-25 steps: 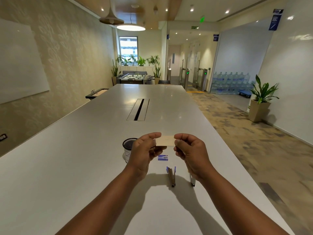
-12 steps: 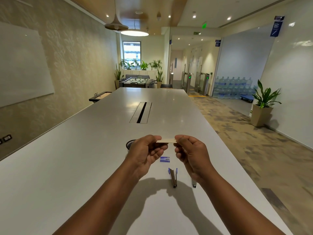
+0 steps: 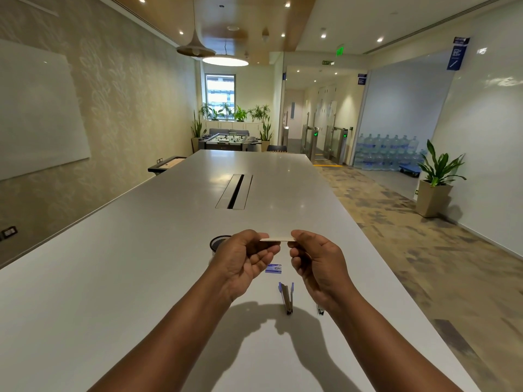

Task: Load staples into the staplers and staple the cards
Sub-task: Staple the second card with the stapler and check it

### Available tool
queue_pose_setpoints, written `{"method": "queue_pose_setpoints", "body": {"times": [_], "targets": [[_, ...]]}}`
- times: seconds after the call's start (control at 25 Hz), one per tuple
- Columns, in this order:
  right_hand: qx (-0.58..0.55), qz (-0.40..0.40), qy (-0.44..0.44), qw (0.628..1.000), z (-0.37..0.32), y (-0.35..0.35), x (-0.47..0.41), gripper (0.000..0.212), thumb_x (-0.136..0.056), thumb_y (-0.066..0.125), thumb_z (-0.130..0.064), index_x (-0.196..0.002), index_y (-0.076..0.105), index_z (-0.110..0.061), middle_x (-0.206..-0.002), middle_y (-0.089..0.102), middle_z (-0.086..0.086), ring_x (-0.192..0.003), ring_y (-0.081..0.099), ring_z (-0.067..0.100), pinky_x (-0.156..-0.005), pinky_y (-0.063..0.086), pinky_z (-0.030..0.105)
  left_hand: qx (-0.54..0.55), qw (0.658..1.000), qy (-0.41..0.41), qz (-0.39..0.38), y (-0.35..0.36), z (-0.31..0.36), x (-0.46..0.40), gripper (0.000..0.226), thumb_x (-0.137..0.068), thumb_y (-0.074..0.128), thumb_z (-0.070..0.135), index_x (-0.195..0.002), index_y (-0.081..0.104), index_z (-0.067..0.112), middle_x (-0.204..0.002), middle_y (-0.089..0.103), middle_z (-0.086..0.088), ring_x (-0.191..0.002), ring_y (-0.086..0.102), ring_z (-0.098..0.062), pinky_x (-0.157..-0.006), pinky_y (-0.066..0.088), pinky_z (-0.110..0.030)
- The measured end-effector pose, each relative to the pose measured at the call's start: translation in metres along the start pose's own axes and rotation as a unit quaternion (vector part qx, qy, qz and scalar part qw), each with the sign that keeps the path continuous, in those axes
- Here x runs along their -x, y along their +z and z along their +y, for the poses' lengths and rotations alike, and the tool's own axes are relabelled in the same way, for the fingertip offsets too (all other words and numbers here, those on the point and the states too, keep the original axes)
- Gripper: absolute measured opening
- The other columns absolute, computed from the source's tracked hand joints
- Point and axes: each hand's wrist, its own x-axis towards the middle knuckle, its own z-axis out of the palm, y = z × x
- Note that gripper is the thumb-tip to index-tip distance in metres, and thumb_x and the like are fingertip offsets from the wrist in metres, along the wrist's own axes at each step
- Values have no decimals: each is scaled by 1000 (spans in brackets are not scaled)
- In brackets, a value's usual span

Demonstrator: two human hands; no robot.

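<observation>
Partly hidden: second stapler (image 3: 320, 309) behind right hand (image 3: 318, 264).

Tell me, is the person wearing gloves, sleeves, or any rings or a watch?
No gloves. The left hand and right hand are bare, and both forearms are uncovered right down to the picture's bottom edge, so no sleeves show. I see no watch, bracelet or ring on the parts facing the camera.

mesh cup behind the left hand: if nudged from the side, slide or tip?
Probably slides: the mesh cup looks light and the table looks smooth and glossy. Its round rim suggests it would roll if it tipped. The left hand hides most of it, so its proportions are unclear.
</observation>
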Motion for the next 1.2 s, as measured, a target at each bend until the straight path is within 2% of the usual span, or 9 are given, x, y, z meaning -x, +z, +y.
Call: {"method": "queue_pose_setpoints", "body": {"times": [0.24, 0.48, 0.68, 0.8, 0.92, 1.08, 1.2], "targets": [[4, 5, -4, 1000, -3, 0, 4, 16, -88, 76, -19, -95, 79, -5, -76, 71, 14, -61, 63, 17, -57, 55, 24, 0, 1000, -5, -2, 2, 0, 3, 23, -90, 62, 2, -109, 68, -10, -102, 75, -29, -83, 78, -31, -72, 65, -31], [7, 10, -5, 1000, 2, -1, 6, 10, -93, 71, -14, -98, 79, -10, -79, 73, 14, -67, 68, 18, -59, 56, 25, -4, 1000, -4, -3, -3, 0, 1, 23, -88, 64, 1, -109, 69, -8, -97, 76, -29, -79, 78, -32, -61, 62, -30], [68, 20, -26, 997, 6, -1, 8, 16, -92, 68, -5, -99, 78, -14, -85, 76, 10, -70, 71, 18, -68, 58, 26, -131, 989, 72, 7, -3, -6, -5, 24, -84, 74, -2, -107, 70, 4, -97, 77, -20, -77, 78, -28, -63, 61, -27], [107, 1, -48, 993, 4, 2, 12, 22, -90, 66, -1, -95, 78, -18, -82, 75, 9, -69, 69, 18, -67, 57, 26, -169, 982, 86, 12, -3, -9, -8, 28, -79, 80, -1, -104, 69, 6, -105, 73, -19, -78, 76, -27, -63, 59, -26], [139, -17, -66, 988, 3, 4, 16, 24, -89, 66, 2, -95, 77, -19, -85, 74, 11, -69, 70, 18, -64, 54, 24, -186, 979, 85, 13, -6, -9, -10, 21, -80, 81, 2, -96, 68, 8, -100, 74, -18, -75, 73, -25, -58, 57, -24], [169, -34, -79, 982, 3, 6, 20, 28, -88, 66, 3, -93, 77, -22, -87, 74, 9, -69, 70, 16, -62, 53, 22, -150, 987, 52, 35, -7, -11, -12, 17, -84, 78, 8, -97, 68, 7, -93, 74, -16, -73, 70, -25, -52, 55, -26], [182, -33, -85, 979, 4, 8, 22, 30, -88, 66, 2, -91, 77, -25, -87, 76, 7, -69, 69, 15, -62, 53, 22, -138, 989, 45, 31, -10, -10, -11, 18, -83, 80, 10, -96, 68, 8, -90, 74, -14, -71, 70, -23, -53, 56, -26]]}}
